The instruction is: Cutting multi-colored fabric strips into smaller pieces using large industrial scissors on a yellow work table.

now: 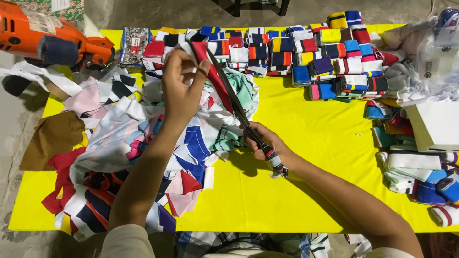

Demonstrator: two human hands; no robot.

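A bright yellow sheet covers the counter, which stands on a grey concrete floor. Along the far edge, neat stacks of folded striped ribbed bands lie in rows of red, blue, yellow and white. More such bands are piled loosely at the right edge, beside a white box and a clear plastic bag. At the far left an orange power tool rests partly off the sheet, with a brown cloth piece below it. A large heap of cut fabric scraps in white, pink, red and navy fills the left half of the counter.

The left hand is raised over that heap, thumb and fingers pinching the upper end of a red-and-white fabric strip and holding it taut. The right hand is closed around the tape-wrapped handles of a pair of scissors, low and near the middle of the counter. The blades run up along the strip toward the left hand, lying against the cloth between the two hands.
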